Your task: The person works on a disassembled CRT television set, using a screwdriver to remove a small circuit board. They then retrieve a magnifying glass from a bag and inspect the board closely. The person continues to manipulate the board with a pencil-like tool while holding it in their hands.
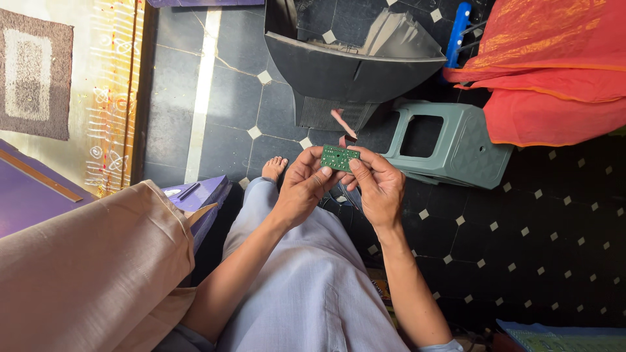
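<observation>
A: Nearest, over the grey-trousered lap (306,287), what's held?
B: A small green circuit board (340,157), pinched by both: left hand (303,189) and right hand (377,186) closed on its ends.
A: Progress?
B: Board looks already out of the dark plastic casing (345,68) beyond; a grey-green stool (456,153) lies sideways on matte tiles

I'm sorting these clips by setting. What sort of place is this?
Probably a home floor used as an informal electronics repair spot. Both hands hold a small green circuit board above a dark tiled floor, beside an opened dark appliance casing and a grey-green plastic stool.
</observation>
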